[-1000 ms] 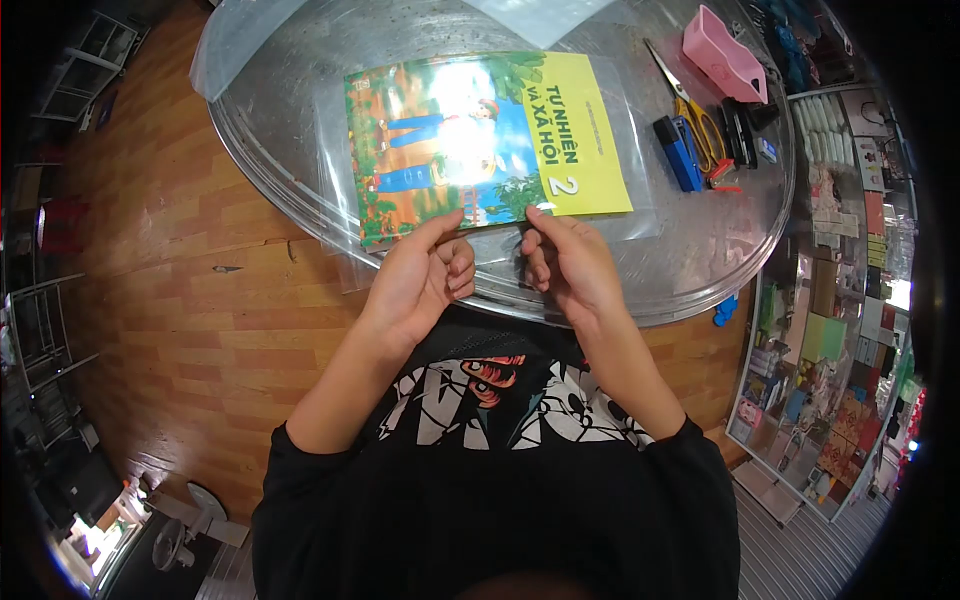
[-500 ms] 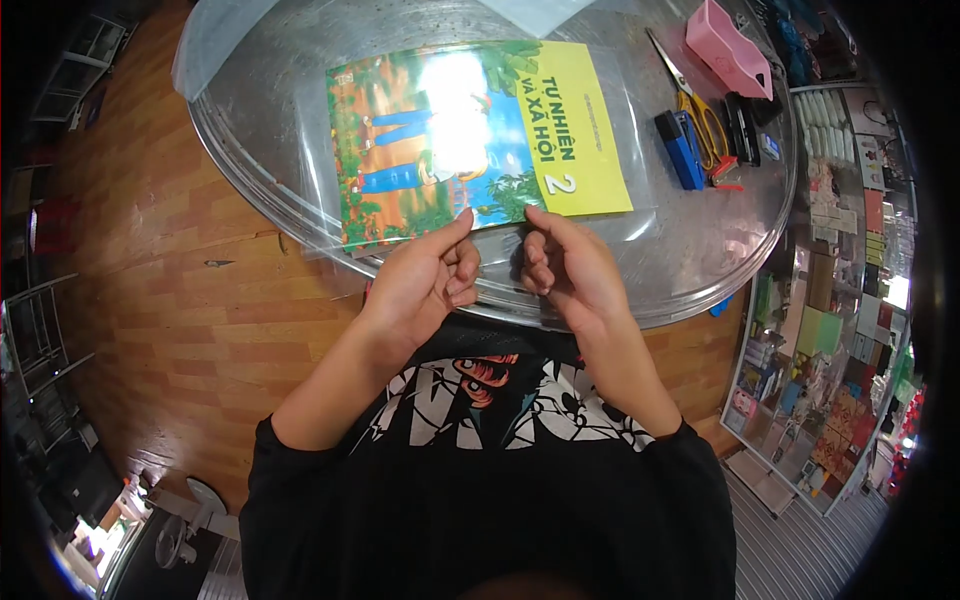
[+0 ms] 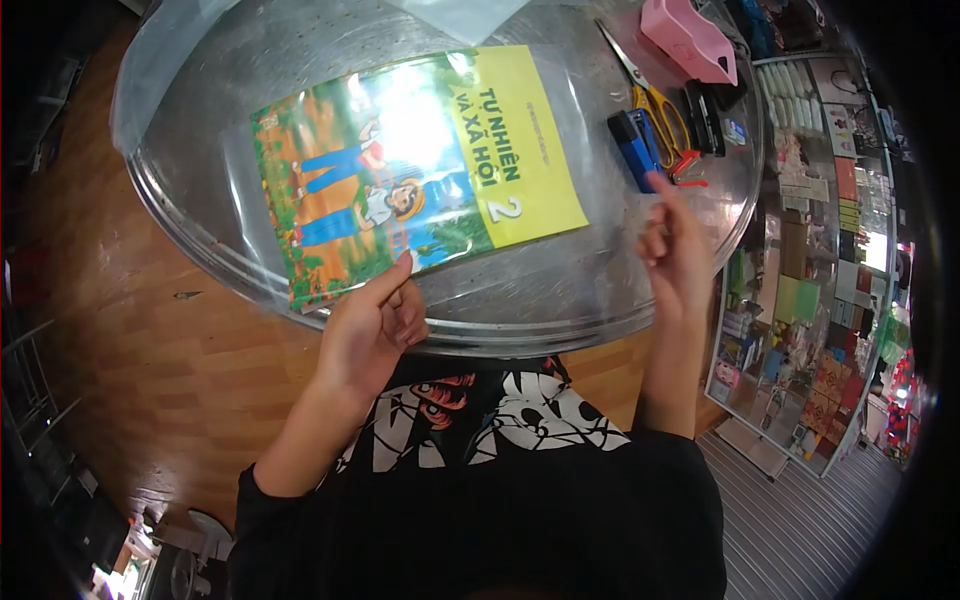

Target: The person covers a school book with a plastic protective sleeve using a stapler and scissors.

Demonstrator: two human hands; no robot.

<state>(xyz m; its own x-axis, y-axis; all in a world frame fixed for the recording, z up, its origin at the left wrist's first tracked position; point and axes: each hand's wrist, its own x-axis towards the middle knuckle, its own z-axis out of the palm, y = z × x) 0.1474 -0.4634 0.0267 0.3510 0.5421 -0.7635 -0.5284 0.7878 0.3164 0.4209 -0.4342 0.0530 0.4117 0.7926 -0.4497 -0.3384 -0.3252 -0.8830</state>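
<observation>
A textbook [image 3: 540, 150] with a yellow and illustrated cover lies on the round metal table, its cover glaring under the light. Clear plastic film [image 3: 600, 200] shows around its edges. My left hand [image 3: 375, 325] pinches the book's near edge, thumb on the cover and the other fingers curled. Off to the right, my right hand [image 3: 680, 250] is raised with one digit stretched toward the blue stapler [image 3: 632, 150], its tip right at the stapler's near end. The other fingers are loosely bent and hold nothing.
Yellow-handled scissors [image 3: 655, 100], a black stapler-like tool [image 3: 705, 118] and a pink holder [image 3: 690, 40] lie at the table's right. More clear plastic [image 3: 180, 70] hangs over the left rim. A glass display case [image 3: 800, 270] stands to the right.
My right hand has left the book's near edge and moved right to the blue stapler. My left hand stays at the book, which appears shifted left and slightly turned as the view moves.
</observation>
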